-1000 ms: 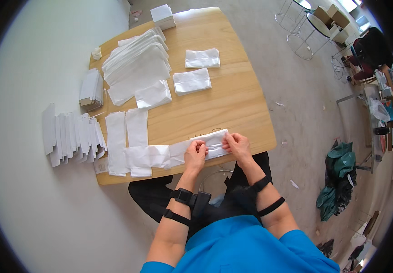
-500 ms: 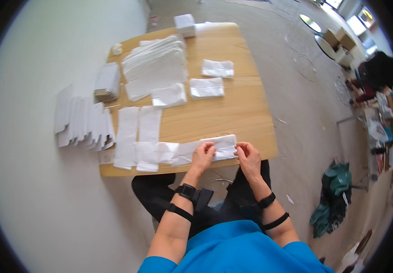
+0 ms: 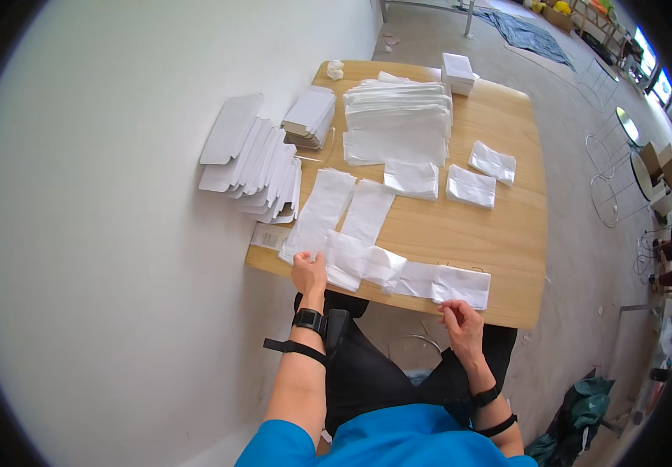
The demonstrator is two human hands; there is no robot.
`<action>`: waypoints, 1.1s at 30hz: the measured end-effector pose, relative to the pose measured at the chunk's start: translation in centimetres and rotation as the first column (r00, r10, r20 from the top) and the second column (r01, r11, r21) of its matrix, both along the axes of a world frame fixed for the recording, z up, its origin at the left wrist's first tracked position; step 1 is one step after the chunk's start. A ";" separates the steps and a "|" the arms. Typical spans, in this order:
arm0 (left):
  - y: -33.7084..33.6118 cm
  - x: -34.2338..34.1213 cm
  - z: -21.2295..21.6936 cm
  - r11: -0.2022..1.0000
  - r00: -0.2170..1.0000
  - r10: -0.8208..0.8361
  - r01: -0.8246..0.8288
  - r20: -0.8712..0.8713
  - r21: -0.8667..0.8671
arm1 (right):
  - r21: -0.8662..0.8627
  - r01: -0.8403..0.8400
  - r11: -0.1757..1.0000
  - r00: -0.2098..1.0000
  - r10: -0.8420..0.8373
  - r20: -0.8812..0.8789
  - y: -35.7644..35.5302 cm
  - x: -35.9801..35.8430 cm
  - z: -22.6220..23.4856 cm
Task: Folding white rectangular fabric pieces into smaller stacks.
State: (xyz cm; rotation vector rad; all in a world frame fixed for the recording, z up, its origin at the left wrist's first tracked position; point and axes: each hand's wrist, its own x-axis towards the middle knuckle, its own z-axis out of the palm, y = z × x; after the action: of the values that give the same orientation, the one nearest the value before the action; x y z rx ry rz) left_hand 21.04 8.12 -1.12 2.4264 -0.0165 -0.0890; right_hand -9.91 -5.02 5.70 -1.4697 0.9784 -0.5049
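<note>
A row of thin white folded sheets runs along the table's near edge. My left hand (image 3: 309, 272) is at the near end of the leftmost long white strip (image 3: 322, 204), thumb and fingers apart at its edge. Beside it, a second long strip (image 3: 369, 210) lies partly under a crosswise white piece (image 3: 348, 253). My right hand (image 3: 465, 331) is just below the folded white sheet (image 3: 462, 286) at the row's right end, fingers loosely bent and nothing visible in them. Whether its fingertips touch that sheet's edge I cannot tell.
Farther back lie a broad stack of white sheets (image 3: 394, 124) and several small folded white packets (image 3: 471, 187). Flattened white cartons (image 3: 254, 159) overhang the table's left edge near a wall (image 3: 133, 194). A white box stack (image 3: 457, 74) stands at the far edge.
My left hand has moved left, from the right-end folded sheet to the leftmost strip. My right hand has drawn back from that sheet's right edge, below it. The view has shifted left.
</note>
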 end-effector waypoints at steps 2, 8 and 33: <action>0.0 0.2 -0.1 0.989 0.995 -0.087 0.091 -0.039 0.117 | -0.013 -0.006 1.000 1.000 0.006 -0.009 0.3 -0.6 -0.5; -0.1 -0.3 0.3 0.996 0.995 -0.092 0.092 -0.027 -0.002 | 0.016 0.017 1.000 1.000 -0.016 -0.016 1.2 -1.8 -0.8; -5.4 -15.1 2.7 0.480 0.475 -0.864 0.877 0.166 -0.008 | 0.300 0.331 0.895 0.898 -0.396 0.191 -7.8 -5.5 -1.1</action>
State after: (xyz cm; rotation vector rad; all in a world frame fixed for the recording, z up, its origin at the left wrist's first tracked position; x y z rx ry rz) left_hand 5.96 2.70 1.62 2.0613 -1.3289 -0.3703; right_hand -15.41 -12.86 4.58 -0.9584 1.0798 -0.7827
